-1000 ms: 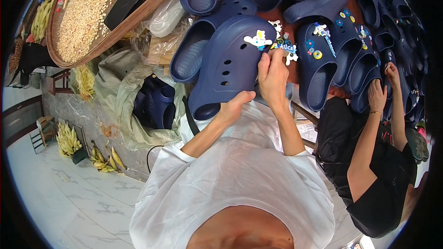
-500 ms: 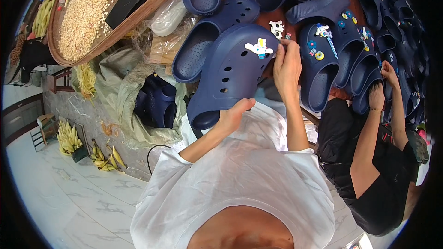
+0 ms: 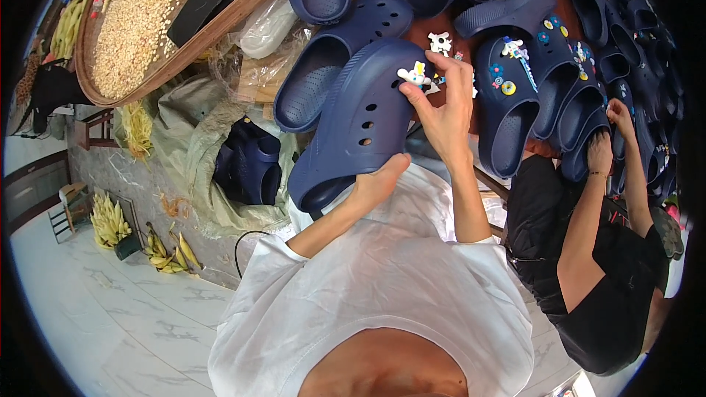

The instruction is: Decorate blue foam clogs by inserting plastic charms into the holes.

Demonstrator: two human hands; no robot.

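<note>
A navy foam clog [image 3: 353, 114] is tilted in front of my chest, its toe pointing away and its heel opening toward me. My left hand [image 3: 379, 184] is closed around its heel-side edge, the fingers hidden beneath. At the toe, my right hand [image 3: 450, 106] has its thumb and index finger on either side of a white cartoon-figure charm [image 3: 414, 75], touching it. Round holes run down the clog's upper. Just beyond lies a loose white charm [image 3: 441, 43] on the reddish-brown tabletop. To the right rests another navy clog [image 3: 507, 114] decorated with several charms.
More navy clogs [image 3: 323, 66] crowd the table. At the right, a person in black [image 3: 610, 279] has both hands among clogs. A woven tray [image 3: 140, 29] of pale kernels stands upper left. Below it, a sack [image 3: 198, 169] holds clogs; corn cobs [image 3: 110, 220] sit on the floor.
The clog has rolled and its heel has shifted slightly left. My right hand has moved from the toe's right edge to put thumb and index finger around the charm.
</note>
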